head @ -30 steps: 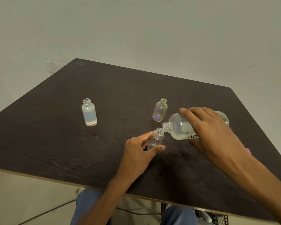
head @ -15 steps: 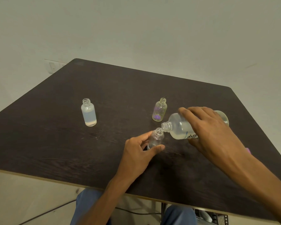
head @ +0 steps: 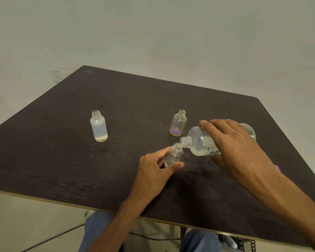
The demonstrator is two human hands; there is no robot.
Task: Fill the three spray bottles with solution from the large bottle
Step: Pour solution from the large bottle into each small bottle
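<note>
The right hand (head: pixel 238 148) is gripping the large bottle (head: pixel 204 142) from above, fingers curled over its body and thumb underneath, and is holding it tipped nearly on its side with the open neck pointing left and slightly down; cloudy pale solution is lying along the lower side of the bottle. The neck is touching or sitting just over the mouth of a small clear spray bottle (head: pixel 174 154), which is standing uncapped on the dark wood-grain table (head: pixel 62 160) and is leaning slightly toward the large bottle. The left hand (head: pixel 156 170) is holding that small bottle low down, with the thumb and forefinger curled round its base. A label on the large bottle is showing below the right hand's fingers: a few black characters and a short line of blue lettering, both too small and too far turned to be read. Behind the pour, just beside the large bottle's shoulder, a second small bottle (head: pixel 178 123) with a yellowish tint is standing upright and uncapped, with a purple glint inside it near the bottom. Well apart to the left, a third small bottle (head: pixel 98 126) is standing upright and uncapped, holding milky liquid up to its shoulder. A small purple thing (head: pixel 277 168) is peeking out from behind the right forearm near the table's right edge; what it is cannot be told. The person's knees in blue trousers (head: pixel 98 231) are showing under the table's near edge
</note>
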